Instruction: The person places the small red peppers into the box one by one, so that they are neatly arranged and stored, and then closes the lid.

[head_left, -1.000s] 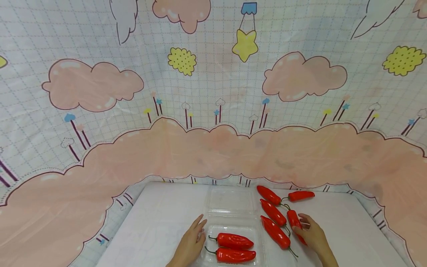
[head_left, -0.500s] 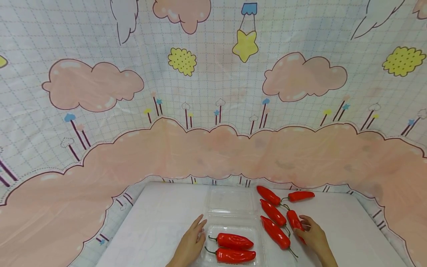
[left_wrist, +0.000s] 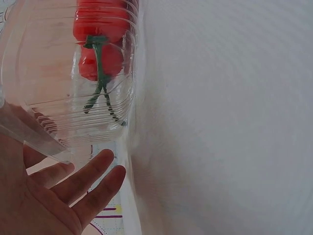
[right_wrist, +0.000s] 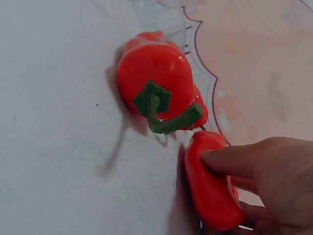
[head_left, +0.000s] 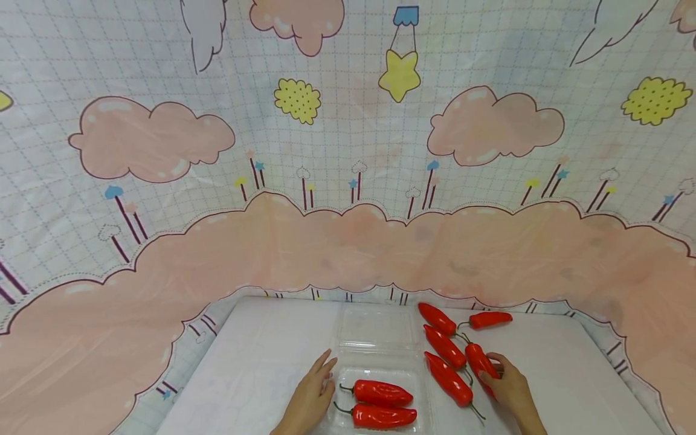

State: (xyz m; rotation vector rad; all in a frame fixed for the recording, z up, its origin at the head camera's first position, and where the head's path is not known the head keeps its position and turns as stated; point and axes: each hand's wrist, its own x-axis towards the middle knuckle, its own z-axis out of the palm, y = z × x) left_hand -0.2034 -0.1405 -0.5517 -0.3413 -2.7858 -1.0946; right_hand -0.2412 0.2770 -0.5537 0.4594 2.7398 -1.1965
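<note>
On the right of the head view, my right hand (head_left: 512, 389) pinches a red chili pepper (head_left: 478, 360) between thumb and fingers. The right wrist view shows my thumb pressed along the side of this held pepper (right_wrist: 210, 181), with the other fingers behind it. My left hand (head_left: 309, 396) stays beside the left edge of a clear plastic clamshell box (head_left: 338, 377), its fingers spread and relaxed. Inside the box's base lie two red peppers (head_left: 383, 393), side by side with green stems to the left. In the left wrist view the box rim overlaps part of my hand (left_wrist: 54, 200).
Several other red peppers (head_left: 448, 379) lie on the white table (head_left: 261, 344) right of the box, one (head_left: 490, 319) near the back edge. The box's lid (head_left: 377, 326) is folded back, away from me. A patterned cloth (head_left: 348, 254) hangs behind.
My right hand has taken a closer grip on the pepper, which has shifted slightly to the left. The left hand and the peppers in the box have stayed in place.
</note>
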